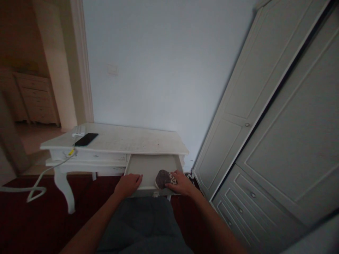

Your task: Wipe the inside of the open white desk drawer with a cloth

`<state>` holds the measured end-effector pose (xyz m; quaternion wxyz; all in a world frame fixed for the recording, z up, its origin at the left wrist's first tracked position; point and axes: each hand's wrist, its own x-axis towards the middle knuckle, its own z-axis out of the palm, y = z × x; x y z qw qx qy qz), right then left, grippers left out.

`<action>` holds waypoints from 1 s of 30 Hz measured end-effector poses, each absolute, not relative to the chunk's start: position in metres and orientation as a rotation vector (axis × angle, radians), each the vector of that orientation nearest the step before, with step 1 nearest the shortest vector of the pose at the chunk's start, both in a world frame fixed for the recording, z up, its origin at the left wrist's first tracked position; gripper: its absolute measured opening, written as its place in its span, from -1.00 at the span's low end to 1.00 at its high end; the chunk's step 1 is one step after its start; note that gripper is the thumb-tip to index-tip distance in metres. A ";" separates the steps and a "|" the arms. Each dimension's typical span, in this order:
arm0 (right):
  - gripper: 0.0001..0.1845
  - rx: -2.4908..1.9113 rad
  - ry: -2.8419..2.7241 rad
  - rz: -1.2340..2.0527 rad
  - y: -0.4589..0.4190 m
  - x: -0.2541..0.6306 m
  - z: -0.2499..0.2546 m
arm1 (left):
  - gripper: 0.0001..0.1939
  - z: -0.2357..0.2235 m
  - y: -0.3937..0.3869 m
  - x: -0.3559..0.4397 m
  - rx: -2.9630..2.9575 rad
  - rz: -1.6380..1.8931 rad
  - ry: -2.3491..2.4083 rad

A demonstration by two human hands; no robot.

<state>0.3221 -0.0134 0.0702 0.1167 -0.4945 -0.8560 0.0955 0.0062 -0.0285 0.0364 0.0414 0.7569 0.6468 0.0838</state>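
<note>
A white table has its right drawer pulled out toward me. My left hand rests on the drawer's front edge with its fingers curled over it. My right hand lies on a dark, patterned cloth at the drawer's front right corner, fingers pressed on the cloth.
A black phone and a small white box lie on the table's left end; a white cable trails from there to the dark red floor. A tall pale wardrobe stands close on the right. A doorway opens at the left.
</note>
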 end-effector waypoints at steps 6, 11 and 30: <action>-0.52 -1.453 -2.507 0.191 -0.014 0.311 0.075 | -0.36 0.036 -0.028 0.007 2.303 0.276 1.973; -0.60 -1.325 -2.522 0.060 -0.025 0.262 0.055 | -0.37 0.040 -0.029 0.009 2.256 0.293 1.965; -0.55 -1.461 -2.335 -0.089 -0.057 0.352 0.050 | -0.42 0.035 -0.026 0.007 2.265 0.279 1.989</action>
